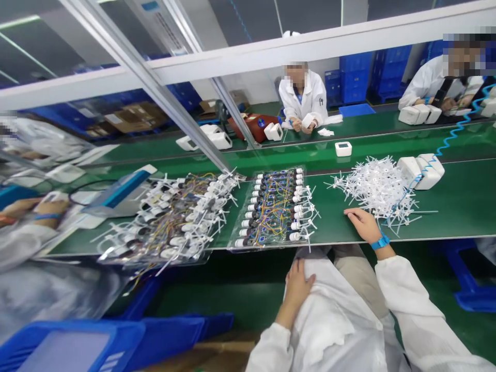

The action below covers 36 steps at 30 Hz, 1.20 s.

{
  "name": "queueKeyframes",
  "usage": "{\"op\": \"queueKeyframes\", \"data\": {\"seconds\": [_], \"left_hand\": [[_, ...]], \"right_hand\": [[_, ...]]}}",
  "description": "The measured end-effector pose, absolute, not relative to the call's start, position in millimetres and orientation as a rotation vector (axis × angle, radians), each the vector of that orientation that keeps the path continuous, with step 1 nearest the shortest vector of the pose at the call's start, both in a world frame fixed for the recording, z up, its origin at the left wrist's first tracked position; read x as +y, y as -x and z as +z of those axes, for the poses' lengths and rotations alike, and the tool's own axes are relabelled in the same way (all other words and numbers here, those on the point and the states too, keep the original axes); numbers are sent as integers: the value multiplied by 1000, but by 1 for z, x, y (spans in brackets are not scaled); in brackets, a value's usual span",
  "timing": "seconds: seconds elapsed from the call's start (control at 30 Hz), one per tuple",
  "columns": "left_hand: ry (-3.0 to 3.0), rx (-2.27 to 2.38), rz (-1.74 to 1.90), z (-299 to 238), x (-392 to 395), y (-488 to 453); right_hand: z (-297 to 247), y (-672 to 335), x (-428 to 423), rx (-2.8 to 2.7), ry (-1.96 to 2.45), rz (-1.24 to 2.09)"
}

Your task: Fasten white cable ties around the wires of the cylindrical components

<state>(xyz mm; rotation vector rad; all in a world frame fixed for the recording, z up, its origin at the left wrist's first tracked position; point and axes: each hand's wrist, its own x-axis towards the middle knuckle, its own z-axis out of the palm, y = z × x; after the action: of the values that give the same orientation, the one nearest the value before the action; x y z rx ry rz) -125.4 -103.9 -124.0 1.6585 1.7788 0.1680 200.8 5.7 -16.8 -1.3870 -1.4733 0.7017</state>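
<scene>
My left hand [299, 283] lies on my lap over the white coat, fingers spread and holding nothing. Along the near edge of the green bench, my right hand [364, 226] rests with its fingers stretched to the left and nothing visible in them. A blue wristband [380, 243] circles that wrist. Just beyond it is a loose pile of thin white plastic strips [374, 181], like cable ties. Left of the pile, a clear plastic tray [245, 227] carries rows of white-and-black cylindrical parts [296, 216] with coloured wires; white strips stick out on its right side.
More wired parts [194, 217] are heaped on clear trays further left. White housings [426, 173] and a small white device with a dark screen [343, 149] stand beyond the pile. A coiled blue cord [451, 137] hangs at right. Co-workers sit opposite and at left. A blue crate [127, 341] stands below.
</scene>
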Motion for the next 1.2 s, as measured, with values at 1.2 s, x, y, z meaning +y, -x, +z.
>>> {"op": "queueKeyframes", "data": {"seconds": [1.2], "left_hand": [[-1183,1664,698,-158,-152,194]], "right_hand": [[15,-207,0,-1470,1502,816]]}}
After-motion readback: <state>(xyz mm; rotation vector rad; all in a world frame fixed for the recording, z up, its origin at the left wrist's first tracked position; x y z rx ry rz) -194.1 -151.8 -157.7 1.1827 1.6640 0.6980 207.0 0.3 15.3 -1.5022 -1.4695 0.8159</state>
